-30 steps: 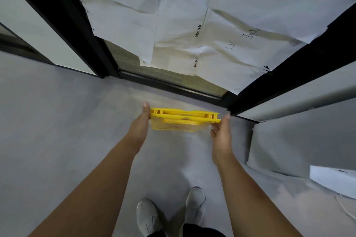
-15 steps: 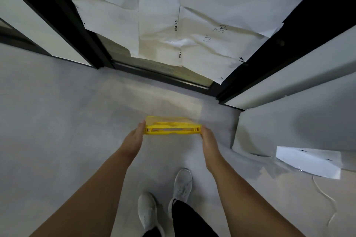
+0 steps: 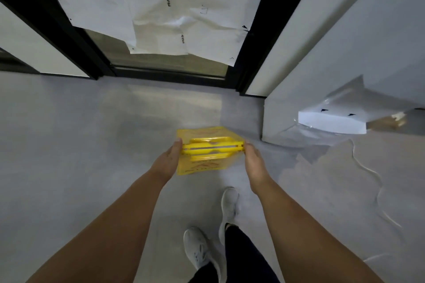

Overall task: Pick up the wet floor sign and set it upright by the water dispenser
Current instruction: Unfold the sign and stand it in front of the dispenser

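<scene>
The yellow wet floor sign is seen from above, its two panels spread apart below the top handle bar, with red print on both faces. My left hand grips the left end of the top bar. My right hand presses against the right end. The sign is over the grey floor in front of me; whether its feet touch the floor is hidden. No water dispenser is in view.
A black-framed glass door covered with crumpled white paper lies ahead. A grey wall corner stands to the right, with a white paper sheet and a thin white cable on the floor. My white shoes are below the sign.
The sign's two panels have spread apart; before, it looked folded flat. The view has swung right and down, and both hands with the sign have come lower and closer to my feet.
</scene>
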Available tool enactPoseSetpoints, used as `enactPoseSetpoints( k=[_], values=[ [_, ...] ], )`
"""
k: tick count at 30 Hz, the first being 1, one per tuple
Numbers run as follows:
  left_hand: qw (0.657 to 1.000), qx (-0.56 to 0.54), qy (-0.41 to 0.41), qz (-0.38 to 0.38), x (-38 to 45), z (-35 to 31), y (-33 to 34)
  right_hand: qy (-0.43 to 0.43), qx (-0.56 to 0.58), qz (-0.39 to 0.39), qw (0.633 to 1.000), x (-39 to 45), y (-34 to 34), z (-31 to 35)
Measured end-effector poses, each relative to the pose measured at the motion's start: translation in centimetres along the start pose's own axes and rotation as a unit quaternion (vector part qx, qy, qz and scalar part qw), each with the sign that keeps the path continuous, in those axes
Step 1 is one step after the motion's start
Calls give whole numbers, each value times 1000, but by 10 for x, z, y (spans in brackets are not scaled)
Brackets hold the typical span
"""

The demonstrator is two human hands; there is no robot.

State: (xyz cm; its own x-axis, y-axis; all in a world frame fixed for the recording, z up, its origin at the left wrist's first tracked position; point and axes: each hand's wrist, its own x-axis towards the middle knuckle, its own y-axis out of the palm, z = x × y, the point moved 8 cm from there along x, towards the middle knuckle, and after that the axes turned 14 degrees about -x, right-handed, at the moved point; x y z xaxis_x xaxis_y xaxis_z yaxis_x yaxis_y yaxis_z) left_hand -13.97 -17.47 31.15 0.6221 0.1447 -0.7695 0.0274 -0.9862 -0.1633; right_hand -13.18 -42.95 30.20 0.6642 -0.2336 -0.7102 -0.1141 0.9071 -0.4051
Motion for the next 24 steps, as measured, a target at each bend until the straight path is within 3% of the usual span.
enactPoseSetpoints(
  k=[12, 24],
  values=[
    [996, 47, -42, 60, -51, 56, 123, 42, 12, -29, 999, -29, -103, -113],
    [991, 68, -91, 68, -87, 94, 295, 44, -50, -33, 997, -6, -261, -212]
  ],
)
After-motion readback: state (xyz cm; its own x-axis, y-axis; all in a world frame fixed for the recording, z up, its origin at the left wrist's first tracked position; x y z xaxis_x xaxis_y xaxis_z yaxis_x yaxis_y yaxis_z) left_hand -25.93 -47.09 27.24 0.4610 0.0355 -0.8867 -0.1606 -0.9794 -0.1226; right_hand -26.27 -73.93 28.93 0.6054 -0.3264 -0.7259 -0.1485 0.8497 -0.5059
